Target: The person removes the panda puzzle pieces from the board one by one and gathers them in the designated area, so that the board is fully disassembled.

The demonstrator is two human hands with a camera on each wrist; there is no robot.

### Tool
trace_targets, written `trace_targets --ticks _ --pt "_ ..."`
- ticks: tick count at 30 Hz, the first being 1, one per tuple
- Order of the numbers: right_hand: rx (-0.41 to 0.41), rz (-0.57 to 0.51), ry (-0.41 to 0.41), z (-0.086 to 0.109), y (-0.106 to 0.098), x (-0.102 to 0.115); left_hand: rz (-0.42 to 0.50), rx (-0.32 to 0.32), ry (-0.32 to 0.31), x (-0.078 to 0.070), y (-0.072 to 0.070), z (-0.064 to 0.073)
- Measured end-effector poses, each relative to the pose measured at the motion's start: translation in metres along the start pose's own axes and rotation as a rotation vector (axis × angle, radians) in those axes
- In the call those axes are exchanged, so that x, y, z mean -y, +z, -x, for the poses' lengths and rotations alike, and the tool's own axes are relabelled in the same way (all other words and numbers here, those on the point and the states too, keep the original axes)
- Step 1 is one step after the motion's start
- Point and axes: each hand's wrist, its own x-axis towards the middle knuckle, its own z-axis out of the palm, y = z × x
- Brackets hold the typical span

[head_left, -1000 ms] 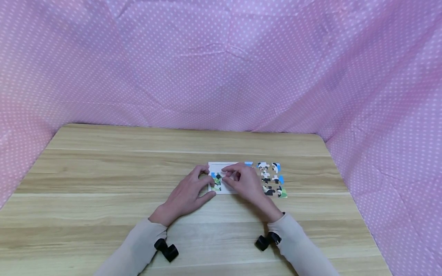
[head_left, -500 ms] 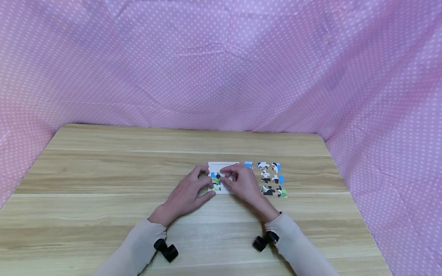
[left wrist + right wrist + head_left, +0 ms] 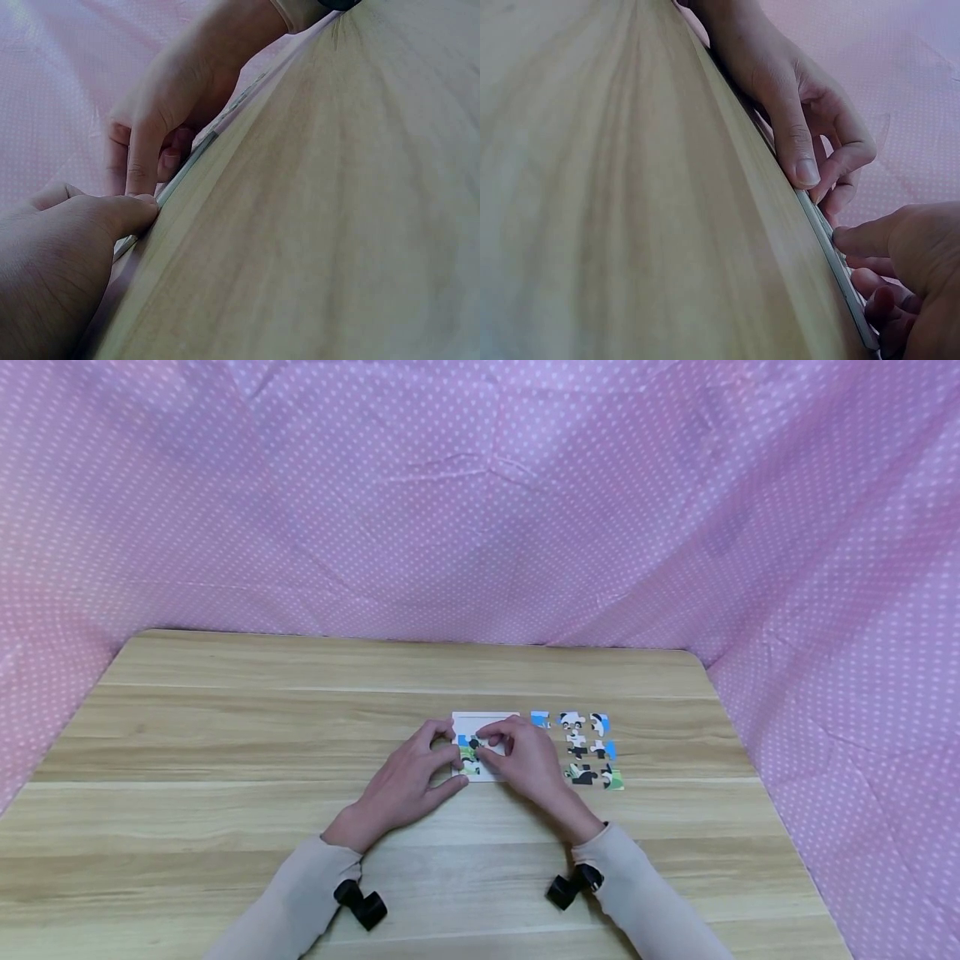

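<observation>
A white puzzle board (image 3: 480,718) lies flat on the wooden table, with joined panda puzzle pieces (image 3: 468,764) at its lower left. My left hand (image 3: 408,781) grips the board's left side, its thumb at the near edge and its bent fingers at the side and over the pieces. Over the board, my right hand (image 3: 532,760) pinches a small puzzle piece (image 3: 475,743) with thumb and index finger beside the joined ones; most of that piece is hidden. In the right wrist view, the left thumb (image 3: 806,171) touches the board's thin edge (image 3: 832,259).
Several loose puzzle pieces lie in rows right of the board, among them a panda face piece (image 3: 572,721), a blue piece (image 3: 540,718) and a green-cornered piece (image 3: 613,779). Pink dotted cloth (image 3: 480,527) hangs behind the wooden table (image 3: 262,735) and at its sides.
My right hand has shifted slightly left, towards the joined pieces, uncovering the board's right edge and more of the loose pieces. The left hand has stayed in place.
</observation>
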Motion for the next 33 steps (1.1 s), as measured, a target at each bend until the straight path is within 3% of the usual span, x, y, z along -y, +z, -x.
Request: trace_targets --ticks 22,33 --pt "-0.004 -0.115 -0.009 0.0008 0.0003 -0.0035 0.002 -0.003 0.002 -0.0009 -0.0007 0.0004" --pt "-0.023 -0.092 -0.041 0.0009 0.0015 -0.0049 0.007 -0.002 0.000 -0.0012 -0.0003 0.0005"
